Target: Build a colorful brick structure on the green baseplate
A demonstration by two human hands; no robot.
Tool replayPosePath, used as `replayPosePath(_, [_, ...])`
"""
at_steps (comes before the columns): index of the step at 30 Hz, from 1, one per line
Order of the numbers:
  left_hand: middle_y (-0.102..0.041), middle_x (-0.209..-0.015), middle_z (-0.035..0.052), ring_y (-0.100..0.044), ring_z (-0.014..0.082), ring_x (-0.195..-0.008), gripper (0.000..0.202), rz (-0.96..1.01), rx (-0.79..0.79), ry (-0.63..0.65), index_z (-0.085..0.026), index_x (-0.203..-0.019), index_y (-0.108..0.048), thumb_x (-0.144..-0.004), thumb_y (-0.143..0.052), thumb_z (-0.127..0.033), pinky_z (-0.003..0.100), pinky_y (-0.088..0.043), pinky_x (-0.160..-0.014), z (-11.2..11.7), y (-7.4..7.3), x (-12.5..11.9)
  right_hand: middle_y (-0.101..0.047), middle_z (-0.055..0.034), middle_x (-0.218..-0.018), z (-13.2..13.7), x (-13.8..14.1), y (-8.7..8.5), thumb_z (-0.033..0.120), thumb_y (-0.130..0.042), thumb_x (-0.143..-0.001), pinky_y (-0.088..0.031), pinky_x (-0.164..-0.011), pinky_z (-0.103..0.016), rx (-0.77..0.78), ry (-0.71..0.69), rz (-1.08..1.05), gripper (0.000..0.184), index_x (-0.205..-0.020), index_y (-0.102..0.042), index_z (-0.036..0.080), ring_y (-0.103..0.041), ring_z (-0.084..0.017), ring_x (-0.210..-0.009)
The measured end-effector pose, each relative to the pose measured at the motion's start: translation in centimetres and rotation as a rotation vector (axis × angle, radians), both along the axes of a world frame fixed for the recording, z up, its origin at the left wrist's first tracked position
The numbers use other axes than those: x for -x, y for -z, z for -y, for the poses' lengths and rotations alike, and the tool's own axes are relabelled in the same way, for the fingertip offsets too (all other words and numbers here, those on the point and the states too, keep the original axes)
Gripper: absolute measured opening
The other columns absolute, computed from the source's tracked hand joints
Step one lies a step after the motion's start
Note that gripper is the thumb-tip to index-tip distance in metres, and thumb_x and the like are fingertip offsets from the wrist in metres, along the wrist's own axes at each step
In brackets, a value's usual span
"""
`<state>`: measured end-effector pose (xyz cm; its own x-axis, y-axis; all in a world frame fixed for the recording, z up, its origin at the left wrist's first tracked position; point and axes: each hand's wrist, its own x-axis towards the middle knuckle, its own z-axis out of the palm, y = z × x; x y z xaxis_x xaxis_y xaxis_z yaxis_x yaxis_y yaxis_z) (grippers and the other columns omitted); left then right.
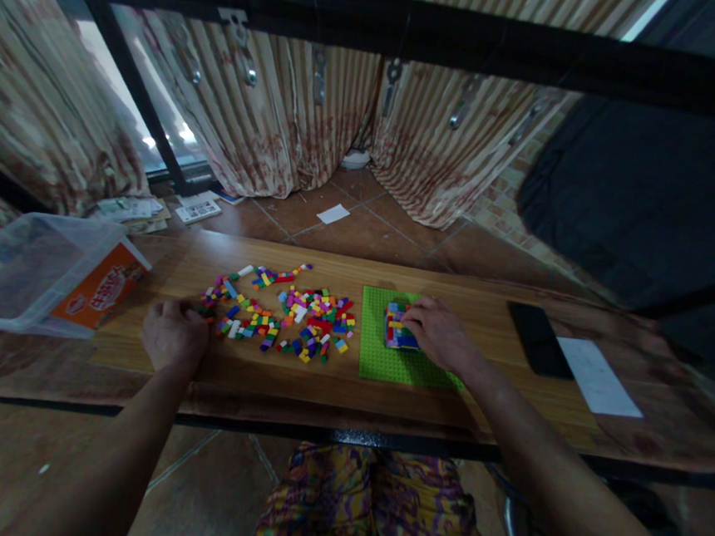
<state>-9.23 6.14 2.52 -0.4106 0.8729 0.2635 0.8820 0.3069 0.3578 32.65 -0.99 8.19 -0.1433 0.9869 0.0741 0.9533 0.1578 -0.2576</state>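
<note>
The tabletop (pixel 322 390) is smooth and wood-grained. The left hand (pixel 175 335) curls beside loose, angular plastic bricks (pixel 320 326); its fingertips are hidden, so any hold cannot be determined. The right hand (pixel 436 333), partly curled, touches a blocky build (pixel 393 334) on a studded green baseplate (pixel 379 366). It covers the build's right side; whether it grips a brick cannot be told. Pleated curtains (pixel 288 128) behind are cut off above.

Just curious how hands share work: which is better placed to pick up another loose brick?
Probably the left hand: it sits beside the loose bricks, while the right hand is at the brick structure on the green baseplate.
</note>
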Motion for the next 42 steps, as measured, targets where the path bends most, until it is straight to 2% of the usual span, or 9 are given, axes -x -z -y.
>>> replayPosePath(13, [-0.061, -0.108, 0.0159, -0.056, 0.0308, -0.107, 0.027, -0.001, 0.027, 0.008, -0.01, -0.1, -0.065, -0.087, -0.044, -0.021, 0.042, -0.045, -0.091, 0.1, -0.3, -0.2, -0.069, -0.0034, -0.086, 0.3, -0.6, 0.5, 0.027, -0.058, -0.084, -0.045, -0.078, -0.031, -0.026, 0.133, -0.227, 0.018, -0.073, -0.072, 0.023, -0.063, -0.019, -0.083])
replayPosePath(22, [-0.062, -0.109, 0.0156, -0.056, 0.0326, -0.111, 0.023, 0.035, 0.029, -0.004, -0.012, -0.097, -0.066, -0.085, -0.048, -0.019, 0.05, -0.045, -0.098, 0.1, -0.7, -0.4, -0.068, -0.0069, -0.086, 3.3, -2.7, 0.0, 0.036, -0.051, -0.086, -0.047, -0.069, -0.03, -0.285, 0.396, -0.41, 0.027, -0.083, -0.07, 0.018, -0.061, -0.018, -0.073])
replayPosePath(28, [-0.062, -0.112, 0.0131, -0.056, 0.0328, -0.114, 0.026, 0.146, -0.108, -0.117, -0.017, -0.104, -0.064, -0.088, -0.044, -0.022, 0.051, -0.047, -0.099, 0.2, -0.8, 0.5, -0.068, -0.009, -0.085, 6.4, -4.6, 2.8, 0.043, -0.05, -0.087, -0.048, -0.068, -0.031, -0.315, 0.514, -0.482, 0.034, -0.086, -0.069, 0.015, -0.061, -0.019, -0.072])
replayPosePath(31, [-0.063, -0.103, 0.0105, -0.056, 0.0328, -0.113, 0.024, 0.119, -0.311, -0.053, -0.017, -0.104, -0.061, -0.084, -0.048, -0.019, 0.051, -0.047, -0.097, 1.5, -1.7, 0.4, -0.068, -0.0091, -0.088, 7.2, -5.7, 4.7, 0.046, -0.051, -0.086, -0.049, -0.07, -0.032, -0.336, 0.564, -0.482, 0.035, -0.084, -0.069, 0.016, -0.062, -0.02, -0.074])
replayPosePath(33, [-0.063, -0.094, 0.0066, -0.06, 0.0306, -0.103, 0.022, 0.098, -0.469, 0.012, -0.018, -0.1, -0.061, -0.08, -0.053, -0.017, 0.051, -0.049, -0.093, 2.6, -2.6, -1.4, -0.068, -0.0091, -0.088, 7.4, -6.6, 5.6, 0.047, -0.05, -0.086, -0.049, -0.072, -0.033, -0.353, 0.571, -0.463, 0.035, -0.083, -0.069, 0.018, -0.062, -0.02, -0.075])
replayPosePath(36, [-0.063, -0.095, 0.004, -0.062, 0.0203, -0.086, 0.019, 0.207, -0.509, 0.391, -0.019, -0.103, -0.06, -0.085, -0.055, -0.025, 0.038, -0.054, -0.082, 4.6, -3.9, -7.3, -0.069, -0.0106, -0.087, 7.2, -7.6, 6.7, 0.047, -0.048, -0.087, -0.049, -0.073, -0.035, -0.386, 0.587, -0.412, 0.036, -0.082, -0.069, 0.018, -0.063, -0.022, -0.078])
replayPosePath(37, [-0.063, -0.095, 0.0037, -0.062, 0.0184, -0.084, 0.019, 0.284, -0.482, 0.547, -0.019, -0.103, -0.06, -0.086, -0.055, -0.025, 0.036, -0.054, -0.079, 5.2, -4.2, -9.8, -0.069, -0.0112, -0.087, 7.0, -7.9, 7.0, 0.047, -0.048, -0.087, -0.049, -0.074, -0.035, -0.398, 0.595, -0.388, 0.036, -0.081, -0.069, 0.018, -0.063, -0.023, -0.079])
replayPosePath(39, [-0.064, -0.101, 0.0044, -0.061, 0.0195, -0.097, 0.019, 0.302, -0.342, 0.833, -0.02, -0.105, -0.06, -0.088, -0.054, -0.025, 0.035, -0.052, -0.087, 6.0, -4.4, -15.0, -0.069, -0.0122, -0.088, 6.8, -8.1, 7.6, 0.045, -0.046, -0.088, -0.049, -0.075, -0.037, -0.419, 0.606, -0.342, 0.036, -0.081, -0.068, 0.018, -0.063, -0.024, -0.081])
replayPosePath(42, [-0.063, -0.107, 0.006, -0.059, 0.0192, -0.104, 0.022, 0.307, -0.226, 0.991, -0.021, -0.109, -0.059, -0.088, -0.052, -0.019, 0.035, -0.05, -0.093, 6.4, -3.9, -21.1, -0.069, -0.0126, -0.089, 6.7, -8.2, 8.1, 0.041, -0.045, -0.089, -0.049, -0.075, -0.037, -0.437, 0.595, -0.304, 0.033, -0.082, -0.068, 0.017, -0.063, -0.025, -0.083])
